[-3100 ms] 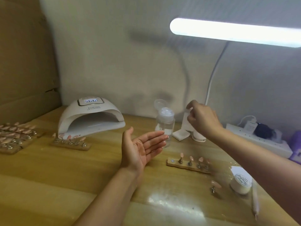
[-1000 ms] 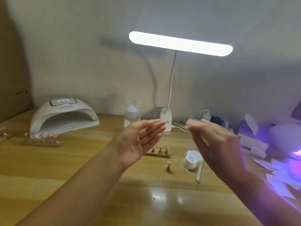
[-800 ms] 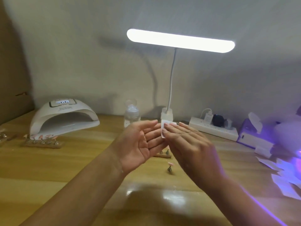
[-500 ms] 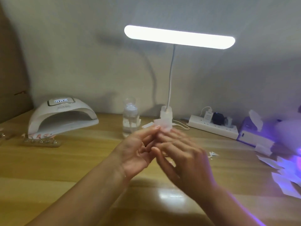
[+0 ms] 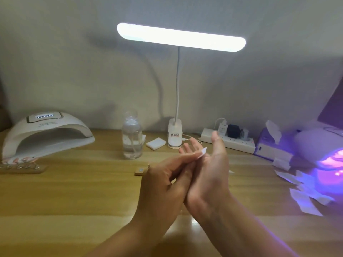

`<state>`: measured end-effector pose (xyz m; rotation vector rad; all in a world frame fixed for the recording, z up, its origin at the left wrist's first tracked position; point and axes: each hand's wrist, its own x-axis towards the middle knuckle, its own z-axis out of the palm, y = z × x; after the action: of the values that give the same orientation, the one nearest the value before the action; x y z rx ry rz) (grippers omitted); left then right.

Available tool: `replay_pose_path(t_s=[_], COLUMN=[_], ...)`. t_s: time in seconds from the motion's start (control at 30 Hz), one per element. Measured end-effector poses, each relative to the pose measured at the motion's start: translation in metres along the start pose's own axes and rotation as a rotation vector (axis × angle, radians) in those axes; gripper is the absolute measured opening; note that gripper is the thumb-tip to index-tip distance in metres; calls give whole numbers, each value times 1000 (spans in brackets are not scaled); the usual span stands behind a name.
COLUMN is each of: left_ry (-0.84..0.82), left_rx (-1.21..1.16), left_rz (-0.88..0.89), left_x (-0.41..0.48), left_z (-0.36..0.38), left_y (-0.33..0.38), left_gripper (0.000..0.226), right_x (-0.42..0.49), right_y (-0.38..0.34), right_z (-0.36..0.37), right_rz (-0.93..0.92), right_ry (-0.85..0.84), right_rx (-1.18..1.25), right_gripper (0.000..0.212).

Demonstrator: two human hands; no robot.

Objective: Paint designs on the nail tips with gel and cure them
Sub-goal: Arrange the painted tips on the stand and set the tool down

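Observation:
My two hands meet above the middle of the wooden table. My left hand (image 5: 165,184) has its fingers curled and pinches a small white wipe pad (image 5: 203,152), holding it against my right hand (image 5: 209,171). My right hand is held up on edge, thumb up and fingers straight. A wooden nail-tip holder (image 5: 141,170) lies behind my hands and is mostly hidden. A second holder with pink nail tips (image 5: 20,164) sits at the mouth of the white curing lamp (image 5: 46,134) on the left.
A clear pump bottle (image 5: 131,140), a stack of white pads (image 5: 156,143), the desk lamp's base (image 5: 174,136) and a power strip (image 5: 228,140) line the back. At right glows a purple-lit lamp (image 5: 330,160), with used white wipes (image 5: 306,197) scattered before it.
My right hand brought a white pad from the back of the table to my left hand. The left hand's fingers closed on it, and the right hand opened flat against it.

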<state>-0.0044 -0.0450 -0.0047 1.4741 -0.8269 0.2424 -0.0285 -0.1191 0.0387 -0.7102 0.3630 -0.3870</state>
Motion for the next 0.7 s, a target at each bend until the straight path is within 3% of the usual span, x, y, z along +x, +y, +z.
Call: replay_pose_path(t_s=[0.13, 0.27, 0.5, 0.6, 0.7], left_ry=[16, -21, -56, 114, 214], left_rx=[-16, 46, 147, 165, 98], left_rz=[90, 236, 470, 410, 314], left_x=[-3, -10, -11, 12, 29], left_z=[2, 6, 3, -15, -33], left_y=[15, 31, 39, 37, 38], left_gripper=[28, 28, 20, 18, 23], right_x=[-3, 5, 23, 21, 16], right_y=[-6, -26, -50, -46, -20], right_z=[2, -1, -7, -12, -13], right_rz=[-157, -222, -23, 24, 11], right_ry=[-30, -89, -287, -438, -569], right_rx=[-171, -171, -50, 24, -177], right_gripper=[62, 66, 87, 93, 103])
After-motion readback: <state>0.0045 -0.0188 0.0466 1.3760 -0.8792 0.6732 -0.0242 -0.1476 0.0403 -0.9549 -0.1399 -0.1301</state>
